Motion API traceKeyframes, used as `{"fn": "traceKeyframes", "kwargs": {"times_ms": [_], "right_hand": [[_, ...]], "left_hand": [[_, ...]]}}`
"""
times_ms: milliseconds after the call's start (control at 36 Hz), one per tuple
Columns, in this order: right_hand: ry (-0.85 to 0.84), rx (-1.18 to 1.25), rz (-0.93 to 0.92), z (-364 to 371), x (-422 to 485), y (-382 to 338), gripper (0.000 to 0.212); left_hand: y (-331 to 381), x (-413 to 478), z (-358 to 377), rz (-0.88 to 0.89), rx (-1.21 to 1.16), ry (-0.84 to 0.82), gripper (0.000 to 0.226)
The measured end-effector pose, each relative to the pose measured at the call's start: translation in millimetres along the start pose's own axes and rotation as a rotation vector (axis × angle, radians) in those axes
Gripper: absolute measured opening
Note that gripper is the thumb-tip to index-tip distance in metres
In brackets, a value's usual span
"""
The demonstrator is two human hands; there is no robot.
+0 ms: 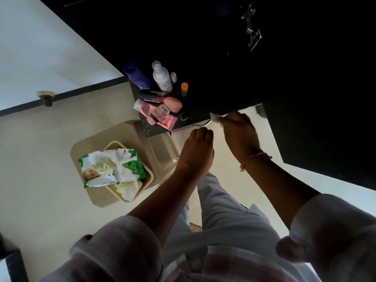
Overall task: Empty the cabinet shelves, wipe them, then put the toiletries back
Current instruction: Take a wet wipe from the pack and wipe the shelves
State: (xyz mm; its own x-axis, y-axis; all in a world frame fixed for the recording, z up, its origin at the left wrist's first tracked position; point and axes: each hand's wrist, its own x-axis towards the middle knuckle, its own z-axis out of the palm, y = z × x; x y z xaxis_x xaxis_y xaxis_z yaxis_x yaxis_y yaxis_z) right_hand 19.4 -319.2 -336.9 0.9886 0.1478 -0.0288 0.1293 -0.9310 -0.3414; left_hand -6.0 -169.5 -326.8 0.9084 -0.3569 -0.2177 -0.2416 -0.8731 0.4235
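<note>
Low and to the left of the left hand (196,151), a beige plastic stool (126,133) on the pale floor (50,159), a yellow mesh basket (115,144) on its seat. Farther left, a dark skirting strip (81,92) along the white wall (40,47), with a round door stopper (45,96) on it. High above the right hand (241,132), a metal hinge (251,27) in shadow. Below both hands, a scrap of patterned mat (195,226).
</note>
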Motion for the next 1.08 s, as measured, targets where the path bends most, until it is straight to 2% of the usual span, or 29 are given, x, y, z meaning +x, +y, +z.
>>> {"fn": "traceKeyframes", "kwargs": {"times_ms": [83,167,250,306,361,444,528,639,694,778,861,917,1000,1083], "right_hand": [[0.084,-0.046,0.202,-8,21,11,0.027],[0.083,-0.075,0.222,-11,36,22,0.029],[0.043,-0.108,0.266,-6,46,22,0.029],[-0.005,-0.042,0.224,-3,49,5,0.032],[-0.1,0.018,0.085,0,44,-13,0.031],[-0.222,-0.029,-0.03,1,30,-22,0.029],[-0.182,-0.039,0.111,0,26,-6,0.036],[-0.034,-0.225,0.328,-3,31,19,0.031],[-0.08,-0.365,0.4,-6,35,21,0.037],[-0.151,-0.408,0.461,-8,45,19,0.042],[-0.128,-0.449,0.453,-4,62,17,0.042],[-0.135,-0.394,0.44,-2,79,15,0.045],[-0.027,-0.275,0.417,0,109,14,0.052],[0.006,-0.077,0.483,-6,137,11,0.056]], "left_hand": [[2,12,0,-0.035,0.007,-0.021,0.042],[3,27,-1,-0.052,0.047,-0.105,0.06],[1,35,0,-0.079,0.108,-0.203,0.063],[0,37,1,-0.092,0.124,-0.219,0.063],[0,36,2,-0.082,0.115,-0.223,0.065],[0,34,2,-0.081,0.089,-0.221,0.066],[0,38,-5,-0.095,0.083,-0.242,0.062],[4,44,-11,-0.13,0.124,-0.296,0.062],[6,46,-12,-0.139,0.139,-0.318,0.062],[10,50,-15,-0.144,0.146,-0.349,0.065],[13,53,-16,-0.151,0.171,-0.366,0.067],[16,55,-16,-0.16,0.188,-0.379,0.066],[17,58,-15,-0.182,0.204,-0.39,0.066],[16,60,-13,-0.186,0.216,-0.406,0.067]]}}
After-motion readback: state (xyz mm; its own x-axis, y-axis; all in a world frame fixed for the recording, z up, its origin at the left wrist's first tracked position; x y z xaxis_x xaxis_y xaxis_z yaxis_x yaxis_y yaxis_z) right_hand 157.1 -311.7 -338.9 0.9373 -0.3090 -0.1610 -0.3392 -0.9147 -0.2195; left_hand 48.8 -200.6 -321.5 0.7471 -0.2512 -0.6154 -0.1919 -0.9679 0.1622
